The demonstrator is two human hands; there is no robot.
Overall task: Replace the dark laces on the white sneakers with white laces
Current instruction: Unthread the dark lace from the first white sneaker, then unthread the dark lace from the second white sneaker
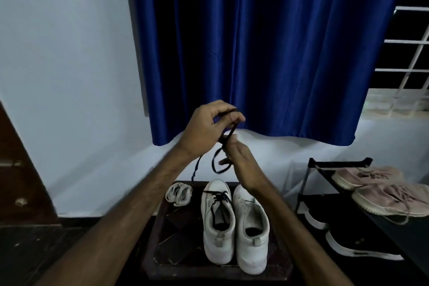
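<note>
We're mid-removal. Our left hand (204,126) and right hand (239,158) are raised above the shoes, both closed on a dark lace (218,165): left pinches the upper end between thumb and fingers, right grips lower down with a loop hanging off it. Looks like we're coiling or bundling the lace, though we can't tell if it's a knot or just a wrap. One tail trails down toward the far edge of the dark tray (162,227).

Shoe status, judged from how they lie:
- right sneaker (251,234): eyelets look bare, so this lace likely came from it
- left sneaker (218,227): dark lace still threaded across the tongue
- white laces (178,193): bundled on the tray, just left of the left sneaker's toe, untouched

So roughly a quarter done: one dark lace out, none of the white in.

Next move calls for parking the dark lace clear of the tray, then either stripping the left sneaker or unbundling one white lace and starting at the toe-end eyelets of the right sneaker. Needs both hands free first.

Shoe rack (336,165) at right with other pairs, not ours.
</note>
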